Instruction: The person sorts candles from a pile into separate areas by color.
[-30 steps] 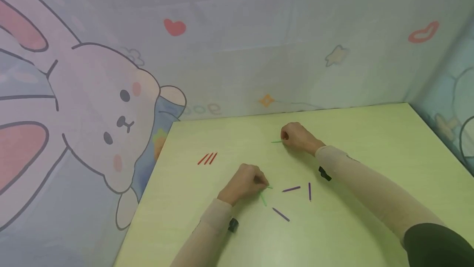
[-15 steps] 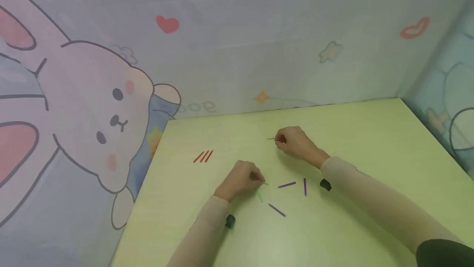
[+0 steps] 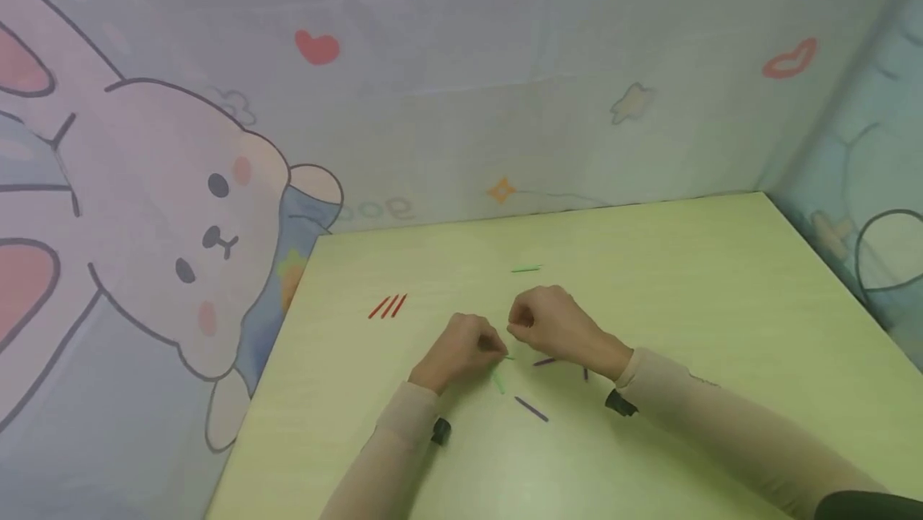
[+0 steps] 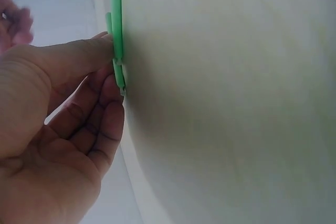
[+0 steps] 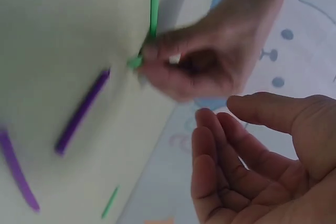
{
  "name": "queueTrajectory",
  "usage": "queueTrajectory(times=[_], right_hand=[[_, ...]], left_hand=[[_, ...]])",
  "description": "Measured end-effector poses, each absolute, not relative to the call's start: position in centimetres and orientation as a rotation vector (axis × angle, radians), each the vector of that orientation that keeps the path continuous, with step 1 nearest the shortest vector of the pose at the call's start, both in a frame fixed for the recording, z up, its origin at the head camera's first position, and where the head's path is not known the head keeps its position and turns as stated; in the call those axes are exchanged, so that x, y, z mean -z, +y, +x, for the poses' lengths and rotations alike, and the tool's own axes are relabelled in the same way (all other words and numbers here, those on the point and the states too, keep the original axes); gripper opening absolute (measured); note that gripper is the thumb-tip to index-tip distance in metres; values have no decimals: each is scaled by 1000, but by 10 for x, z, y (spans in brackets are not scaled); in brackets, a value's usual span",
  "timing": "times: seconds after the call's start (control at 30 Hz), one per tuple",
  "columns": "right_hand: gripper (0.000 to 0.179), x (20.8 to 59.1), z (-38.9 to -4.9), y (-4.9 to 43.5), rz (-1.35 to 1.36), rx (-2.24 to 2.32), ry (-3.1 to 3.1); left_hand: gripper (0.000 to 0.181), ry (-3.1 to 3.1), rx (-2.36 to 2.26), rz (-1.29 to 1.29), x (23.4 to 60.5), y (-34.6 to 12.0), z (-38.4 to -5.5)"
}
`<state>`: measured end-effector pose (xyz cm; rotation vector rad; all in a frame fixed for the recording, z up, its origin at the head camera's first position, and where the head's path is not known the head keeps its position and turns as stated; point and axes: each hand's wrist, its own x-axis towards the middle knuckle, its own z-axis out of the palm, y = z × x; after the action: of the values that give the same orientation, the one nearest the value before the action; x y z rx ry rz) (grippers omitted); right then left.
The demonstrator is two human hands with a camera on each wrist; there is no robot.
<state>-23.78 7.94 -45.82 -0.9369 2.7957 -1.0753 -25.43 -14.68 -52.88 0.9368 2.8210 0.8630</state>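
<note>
My left hand (image 3: 461, 352) pinches a thin green stick (image 5: 135, 62) between thumb and fingertips, low over the table. A second green stick (image 3: 499, 381) lies right beside those fingers and overlaps the held one in the left wrist view. My right hand (image 3: 554, 328) hovers to the right of the left, fingers loosely curled and the thumb apart from them; nothing is between them in the right wrist view. Farther back on the table lies another green stick (image 3: 526, 268). Under and near the right hand are purple sticks (image 5: 81, 111), partly hidden by it in the head view.
Three red sticks (image 3: 388, 306) lie side by side, slanted, on the left of the pale yellow-green table (image 3: 671, 280). One purple stick (image 3: 531, 409) lies nearer the front. A cloth wall with a printed rabbit (image 3: 195, 215) stands behind and to the left.
My right hand has let go of the far green stick, which stays on the table, and has come nearer toward the left hand. The left hand keeps its pinch. The head view has shifted slightly.
</note>
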Motion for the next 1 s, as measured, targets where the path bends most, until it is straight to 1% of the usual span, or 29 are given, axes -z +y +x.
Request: queueTrajectory(times=[0.1, 0.13, 0.2, 0.23, 0.33, 0.47, 0.5, 0.53, 0.57, 0.63, 0.67, 0.73, 0.77, 0.83, 0.87, 0.9, 1.0], right_hand=[[22, 467, -224, 66, -948, 1024, 2734], [29, 470, -220, 62, -943, 1003, 2719], [39, 477, -213, 55, -907, 971, 2705], [43, 480, -210, 52, -877, 957, 2703], [52, 489, -201, 45, -808, 915, 2710], [57, 501, -196, 37, -811, 829, 2765], [58, 504, -195, 35, -826, 802, 2787], [58, 506, -195, 34, -839, 787, 2805], [59, 507, -195, 33, -857, 782, 2825], [57, 509, -194, 34, -878, 789, 2846], [55, 524, -200, 36, -920, 791, 2875], [51, 525, -202, 38, -955, 831, 2886], [48, 531, -205, 40, -992, 838, 2910], [44, 532, -207, 42, -996, 850, 2912], [43, 532, -208, 43, -997, 848, 2914], [43, 517, -203, 42, -960, 845, 2893], [46, 508, -200, 43, -883, 811, 2865]], left_hand=[[5, 2817, -884, 953, 532, -151, -257], [6, 2827, -880, 974, 542, -153, -262], [8, 2807, -894, 960, 548, -154, -266], [7, 2808, -891, 962, 558, -156, -272], [9, 2827, -864, 981, 587, -160, -289], [10, 2829, -846, 943, 598, -161, -294], [9, 2825, -848, 930, 598, -161, -293], [8, 2838, -824, 930, 587, -159, -286], [6, 2831, -819, 935, 584, -159, -284], [7, 2818, -845, 936, 581, -159, -282], [7, 2810, -860, 942, 580, -158, -282], [9, 2812, -866, 949, 579, -158, -283], [11, 2798, -892, 945, 589, -159, -290], [12, 2804, -890, 957, 595, -160, -295], [11, 2809, -878, 964, 596, -161, -297], [11, 2823, -858, 978, 597, -161, -297], [3, 2833, -825, 1011, 600, -163, -298]])
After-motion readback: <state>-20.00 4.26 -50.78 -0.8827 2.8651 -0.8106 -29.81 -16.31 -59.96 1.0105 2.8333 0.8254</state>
